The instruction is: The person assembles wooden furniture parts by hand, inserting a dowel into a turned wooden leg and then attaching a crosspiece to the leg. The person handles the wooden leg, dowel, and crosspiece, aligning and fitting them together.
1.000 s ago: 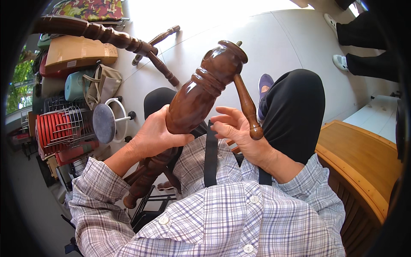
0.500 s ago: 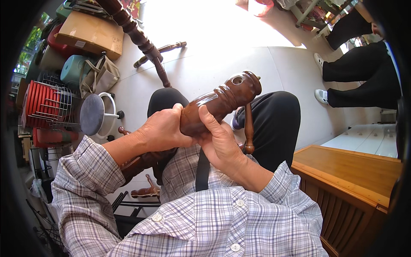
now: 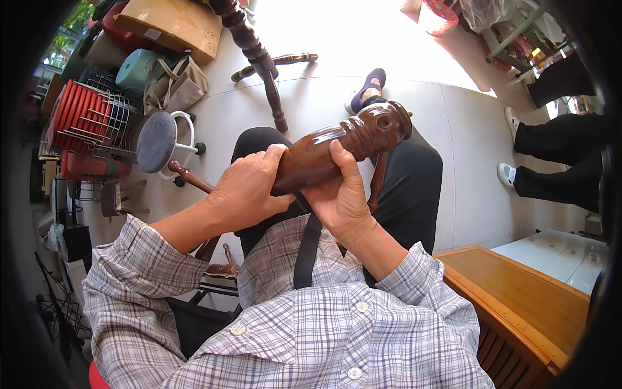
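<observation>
Right hand (image 3: 337, 200), free of the post (image 3: 310, 157) one second ago, now grips its underside; left hand (image 3: 243, 187) clamps the near end. Post projects beyond both hands. Spindle (image 3: 378, 181), rightward, appears fitted; hole (image 3: 385, 122) beyond right hand unfilled.

The cardboard box (image 3: 172, 23) bears dark handwritten marks (image 3: 210, 35) and a pale label (image 3: 153, 34), none legible.
</observation>
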Available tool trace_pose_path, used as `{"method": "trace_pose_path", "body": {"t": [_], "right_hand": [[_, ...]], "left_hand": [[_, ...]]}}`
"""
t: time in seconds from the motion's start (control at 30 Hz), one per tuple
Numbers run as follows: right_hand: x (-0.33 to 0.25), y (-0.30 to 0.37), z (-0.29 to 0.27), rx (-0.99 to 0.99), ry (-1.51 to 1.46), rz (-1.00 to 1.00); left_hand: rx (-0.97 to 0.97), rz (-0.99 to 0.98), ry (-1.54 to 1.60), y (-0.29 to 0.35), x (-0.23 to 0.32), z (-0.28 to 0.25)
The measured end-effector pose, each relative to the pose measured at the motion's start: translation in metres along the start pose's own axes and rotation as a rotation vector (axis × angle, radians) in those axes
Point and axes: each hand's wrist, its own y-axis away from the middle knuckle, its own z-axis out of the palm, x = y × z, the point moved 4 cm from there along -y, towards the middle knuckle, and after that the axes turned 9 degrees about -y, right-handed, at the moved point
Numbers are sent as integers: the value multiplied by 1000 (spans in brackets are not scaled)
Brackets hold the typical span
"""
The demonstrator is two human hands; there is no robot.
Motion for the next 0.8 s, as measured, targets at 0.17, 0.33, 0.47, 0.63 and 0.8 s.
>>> {"method": "trace_pose_path", "body": {"t": [0.17, 0.33, 0.47, 0.63, 0.8], "right_hand": [[10, 1, -2, -45, 41, -5], [11, 5, -8, -22, 17, -53], [5, 7, -12, 34, -6, -78], [6, -1, -15, 24, -71, -77], [4, -8, -10, 82, -55, -181]], "left_hand": [[89, -23, 111, 15, -2, 4], [202, 103, 43, 23, 3, 3], [117, 104, 51, 31, -3, 0], [15, 70, 104, 35, -7, -6], [-47, 56, 146, 22, -11, -4]]}}
